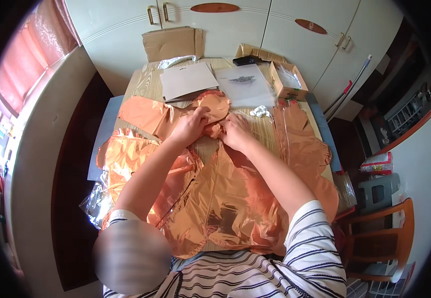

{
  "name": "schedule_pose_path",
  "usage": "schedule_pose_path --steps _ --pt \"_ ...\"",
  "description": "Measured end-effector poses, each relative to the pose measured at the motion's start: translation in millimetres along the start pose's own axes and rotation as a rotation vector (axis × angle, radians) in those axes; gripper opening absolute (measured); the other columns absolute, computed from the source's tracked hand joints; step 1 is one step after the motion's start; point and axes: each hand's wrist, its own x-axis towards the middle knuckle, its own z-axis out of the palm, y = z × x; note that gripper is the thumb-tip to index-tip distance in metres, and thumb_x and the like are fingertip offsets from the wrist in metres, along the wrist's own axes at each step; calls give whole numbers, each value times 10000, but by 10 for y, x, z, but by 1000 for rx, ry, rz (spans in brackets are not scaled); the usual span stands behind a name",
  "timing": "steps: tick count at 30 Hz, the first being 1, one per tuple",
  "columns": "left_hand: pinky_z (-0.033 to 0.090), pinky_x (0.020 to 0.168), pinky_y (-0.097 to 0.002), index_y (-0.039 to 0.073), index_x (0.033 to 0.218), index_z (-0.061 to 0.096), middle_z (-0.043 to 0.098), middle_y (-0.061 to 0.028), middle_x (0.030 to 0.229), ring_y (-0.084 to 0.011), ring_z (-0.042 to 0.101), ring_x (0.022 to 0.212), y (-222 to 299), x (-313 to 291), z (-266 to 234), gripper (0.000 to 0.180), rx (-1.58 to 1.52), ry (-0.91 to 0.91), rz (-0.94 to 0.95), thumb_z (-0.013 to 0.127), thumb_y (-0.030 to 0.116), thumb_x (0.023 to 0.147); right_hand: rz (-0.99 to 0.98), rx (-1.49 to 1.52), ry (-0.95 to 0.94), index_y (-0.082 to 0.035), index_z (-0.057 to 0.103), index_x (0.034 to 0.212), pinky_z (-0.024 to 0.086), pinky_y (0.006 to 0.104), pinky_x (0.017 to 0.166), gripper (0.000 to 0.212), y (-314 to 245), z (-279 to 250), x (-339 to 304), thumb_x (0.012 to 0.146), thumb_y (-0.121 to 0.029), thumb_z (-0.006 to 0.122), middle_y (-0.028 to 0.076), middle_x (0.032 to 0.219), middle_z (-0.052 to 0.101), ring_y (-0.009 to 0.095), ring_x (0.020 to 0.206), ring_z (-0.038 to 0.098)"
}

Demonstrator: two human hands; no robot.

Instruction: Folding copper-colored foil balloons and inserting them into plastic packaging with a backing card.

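Observation:
Flat, shiny rose-gold foil balloons cover much of the table. At the middle, my left hand (190, 128) and my right hand (236, 131) are close together, fingers pinched on a gathered part of one foil balloon (212, 103). Its rounded end lies just beyond my fingers, and a long flat lobe stretches left. The exact spot under my fingertips is hidden. Nearer to me, a large creased foil balloon (220, 198) spreads beneath my forearms. More foil sheets (126, 159) lie at the left, and a scalloped one (305, 149) runs down the right side.
On the far half of the table are a white sheet (188, 82), a translucent plastic bag (248, 84), a small white pile (260, 111), a cardboard box (289, 82) and a black object (248, 60). Folded cardboard (173, 44) stands against cabinets. A wooden chair (399, 233) is at right.

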Motion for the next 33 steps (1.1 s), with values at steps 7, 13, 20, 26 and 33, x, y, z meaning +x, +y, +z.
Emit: schedule_pose_path --steps 7,13,20,26,33 --pt "582 822 -413 66 1140 655 672 -153 1172 -367 701 949 -167 -173 66 279 221 -245 378 665 67 861 63 124 -71 -58 760 1065 382 510 1098 344 19 103 33 815 -294 767 147 1254 612 391 1241 515" --pt "565 828 -440 78 1115 669 655 -149 1096 -348 685 910 -196 -299 98 283 449 -293 268 641 78 834 32 -73 -180 -48 743 1085 392 440 1096 388 -159 -81 89 803 -308 797 149 1224 599 345 1217 515" --pt "549 775 -438 73 1123 622 638 -128 978 -342 668 875 -269 -276 -209 292 422 -295 279 633 77 831 13 -38 -134 -66 760 1049 427 461 1039 361 -420 250 180 792 -316 807 134 1175 613 346 1177 537" --pt "568 751 -436 70 1127 625 663 -114 1052 -352 694 903 -376 -303 -323 298 359 -340 100 631 63 828 46 68 -46 -78 770 1015 441 469 1003 334 -647 335 188 830 -356 772 128 1178 611 335 1168 547" --pt "593 842 -418 56 1090 677 672 -114 1199 -337 709 970 -387 -398 -334 297 230 -376 210 694 80 795 -2 81 33 -65 751 1029 479 469 943 310 -533 397 139 852 -319 756 140 1129 634 336 1085 600"
